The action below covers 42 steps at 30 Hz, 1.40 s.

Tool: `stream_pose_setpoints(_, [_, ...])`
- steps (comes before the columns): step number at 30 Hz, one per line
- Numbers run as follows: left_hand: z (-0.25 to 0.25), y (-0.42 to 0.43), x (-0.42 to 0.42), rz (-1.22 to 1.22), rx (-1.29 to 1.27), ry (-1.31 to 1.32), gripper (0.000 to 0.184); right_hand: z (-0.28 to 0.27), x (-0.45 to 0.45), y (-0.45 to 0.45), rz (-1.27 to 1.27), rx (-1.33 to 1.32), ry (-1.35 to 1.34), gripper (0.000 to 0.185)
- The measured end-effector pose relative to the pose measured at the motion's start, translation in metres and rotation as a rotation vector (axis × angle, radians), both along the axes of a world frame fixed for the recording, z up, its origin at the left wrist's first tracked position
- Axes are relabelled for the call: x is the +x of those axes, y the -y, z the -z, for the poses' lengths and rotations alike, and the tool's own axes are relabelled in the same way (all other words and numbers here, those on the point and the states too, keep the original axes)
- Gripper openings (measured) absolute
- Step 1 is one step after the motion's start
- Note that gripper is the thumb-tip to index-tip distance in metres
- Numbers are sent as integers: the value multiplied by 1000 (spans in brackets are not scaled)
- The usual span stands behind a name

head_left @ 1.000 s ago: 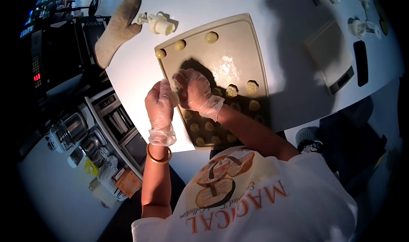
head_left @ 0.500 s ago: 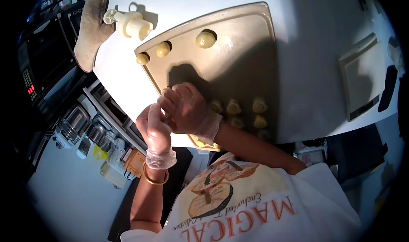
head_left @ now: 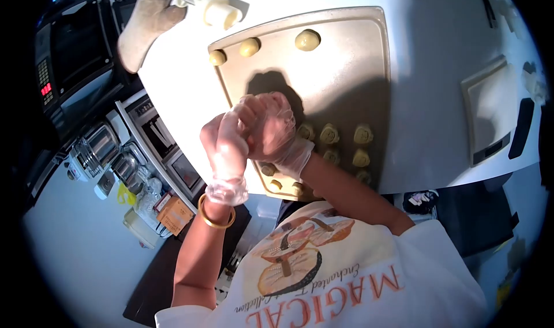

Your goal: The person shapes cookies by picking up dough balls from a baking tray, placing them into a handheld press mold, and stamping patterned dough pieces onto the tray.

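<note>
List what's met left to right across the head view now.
Red display, oven mitt, left hand, right hand, rightmost dough pieces, tray's right rim, flat pale device with dark panel, black bar.

2 clear gloves, gold bangle, white shirt, orange "magical" lettering, mushroom-like print

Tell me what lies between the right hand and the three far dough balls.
The head view shows bare tray, partly shadowed, between the right hand and those dough balls.
</note>
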<state>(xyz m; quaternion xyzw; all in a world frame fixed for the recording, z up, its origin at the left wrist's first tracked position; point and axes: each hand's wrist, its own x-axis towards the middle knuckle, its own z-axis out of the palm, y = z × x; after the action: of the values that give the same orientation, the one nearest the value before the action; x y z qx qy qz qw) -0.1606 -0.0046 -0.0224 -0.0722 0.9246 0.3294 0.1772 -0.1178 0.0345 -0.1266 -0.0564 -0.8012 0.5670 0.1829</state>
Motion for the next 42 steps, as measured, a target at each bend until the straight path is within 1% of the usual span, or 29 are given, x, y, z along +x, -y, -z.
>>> stream_pose_setpoints(1, [6,6,2,-67,19,-19,28,-2,2,0,-3,16,12,27])
stream_pose_setpoints(2, [2,12,2,-124,108,84,31,-3,2,1,7,35,23,26])
stream_pose_setpoints(4, [6,25,0,71,13,-65,30,-7,3,2,36,89,17,27])
stream_pose_setpoints(6, [-7,30,1,-80,216,31,29,-10,5,3,38,155,47,31])
stream_pose_setpoints(7, [-7,29,0,20,259,21,26,-11,3,2,89,156,-19,44])
stream_pose_setpoints(8, [-12,38,8,103,296,17,24,-12,12,0,-94,160,106,68])
stream_pose_setpoints(9, [-16,46,13,72,372,25,23,-21,15,-8,-191,293,161,79])
stream_pose_setpoints(10, [-20,53,13,46,448,31,27,-28,17,-16,-283,425,216,89])
stream_pose_setpoints(11, [-19,65,16,67,421,29,43,-36,23,-25,-381,483,303,105])
stream_pose_setpoints(12, [-22,71,18,63,425,26,43,-35,30,-35,-359,484,258,104])
stream_pose_setpoints(14, [-28,80,25,96,424,274,55,-46,40,-63,-394,464,331,92])
stream_pose_setpoints(15, [-28,80,29,115,416,290,61,-46,46,-75,-375,492,334,86])
stream_pose_setpoints(16, [-27,81,30,133,405,323,60,-46,53,-85,-353,518,338,80])
stream_pose_setpoints(17, [-25,83,31,135,408,348,60,-42,60,-88,-203,557,309,67])
stream_pose_setpoints(18, [-23,85,31,137,412,374,59,-42,65,-93,-195,563,308,67])
stream_pose_setpoints(19, [-20,87,32,145,416,374,59,-42,69,-97,-161,532,341,63])
stream_pose_setpoints(20, [-15,87,31,96,451,401,59,-42,74,-102,-126,500,375,59])
stream_pose_setpoints(21, [-13,87,30,46,485,427,58,-39,78,-103,-77,487,345,52])
stream_pose_setpoints(24, [-11,84,25,70,546,427,56,-32,90,-106,-55,506,325,51])
stream_pose_setpoints(26, [-4,83,21,89,579,472,57,-30,96,-105,-53,486,337,49])
stream_pose_setpoints(29, [5,79,20,73,799,513,52,-27,104,-105,-36,445,325,46])
stream_pose_setpoints(35, [18,85,14,57,938,563,46,-23,105,-111,-7,427,290,42])
stream_pose_setpoints(39, [25,87,10,77,907,528,48,-20,99,-116,28,410,212,40])
stream_pose_setpoints(42, [27,85,9,89,902,517,43,-23,95,-120,11,378,207,39])
